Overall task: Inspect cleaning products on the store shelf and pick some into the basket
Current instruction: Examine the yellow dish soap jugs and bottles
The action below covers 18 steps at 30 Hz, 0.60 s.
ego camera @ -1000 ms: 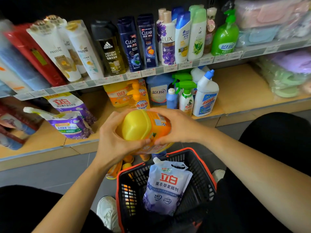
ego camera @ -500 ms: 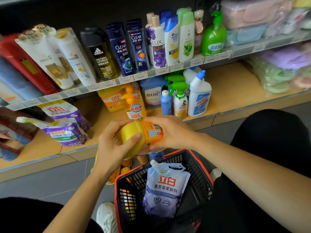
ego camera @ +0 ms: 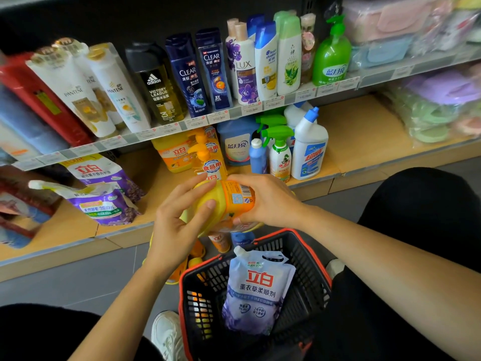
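Note:
I hold a yellow-orange detergent bottle point(ego camera: 229, 201) on its side in front of the lower shelf, above the basket. My left hand point(ego camera: 177, 220) grips its yellow end, fingers wrapped over it. My right hand point(ego camera: 268, 201) grips the labelled end, where a barcode shows. Below stands a black basket with a red rim point(ego camera: 309, 256) on the floor. A purple-white softener pouch point(ego camera: 257, 293) leans inside it.
The upper shelf point(ego camera: 260, 105) carries shampoo and soap bottles. On the lower wooden shelf point(ego camera: 364, 142) stand orange detergent bottles point(ego camera: 179, 152), a blue jug, spray bottles and a toilet cleaner point(ego camera: 309, 149). Purple pouches point(ego camera: 104, 201) lie at left. My white shoe point(ego camera: 166, 334) is beside the basket.
The bottle has turned in my hands and its barcode label now faces up. My left fingers have shifted over the yellow end. The view has tilted slightly.

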### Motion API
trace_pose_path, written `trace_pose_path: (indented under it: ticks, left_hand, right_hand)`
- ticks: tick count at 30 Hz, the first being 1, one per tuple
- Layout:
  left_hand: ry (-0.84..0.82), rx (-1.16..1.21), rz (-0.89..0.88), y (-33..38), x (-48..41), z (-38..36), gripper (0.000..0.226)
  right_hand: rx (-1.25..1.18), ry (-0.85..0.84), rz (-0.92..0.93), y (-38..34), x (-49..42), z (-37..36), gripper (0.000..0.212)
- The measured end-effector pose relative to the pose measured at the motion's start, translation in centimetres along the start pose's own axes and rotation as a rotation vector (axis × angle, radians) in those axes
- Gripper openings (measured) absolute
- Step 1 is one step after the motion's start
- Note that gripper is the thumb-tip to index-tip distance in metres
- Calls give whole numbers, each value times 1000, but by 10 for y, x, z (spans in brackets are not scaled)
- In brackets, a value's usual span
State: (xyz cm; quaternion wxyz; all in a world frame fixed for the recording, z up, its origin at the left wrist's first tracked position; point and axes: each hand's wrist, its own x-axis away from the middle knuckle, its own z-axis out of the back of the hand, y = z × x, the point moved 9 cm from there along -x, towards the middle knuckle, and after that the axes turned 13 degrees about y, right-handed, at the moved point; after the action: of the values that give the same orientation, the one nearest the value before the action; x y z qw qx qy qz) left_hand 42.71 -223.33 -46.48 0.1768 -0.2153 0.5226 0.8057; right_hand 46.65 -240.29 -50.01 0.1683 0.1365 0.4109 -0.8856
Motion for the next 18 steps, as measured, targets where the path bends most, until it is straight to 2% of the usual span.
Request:
trace_pose_path:
  ticks: [4,7,14,18]
  left_hand:
    - [2,-31,-91,5,-1,5,45]
    - [83,-31,-103,3,-3,16,44]
    - [222,-54,78,-22,-6,41,41]
    - [212,143,303,-34,-3,37,44]
  right_hand:
    - [-171,4,-129,10,-3,-1,91]
    - [-266,0,-186,15,-5,0,89]
    - [-546,38,-234,9,-6,9,67]
    - [-630,54,-232,2,-7,14,61]
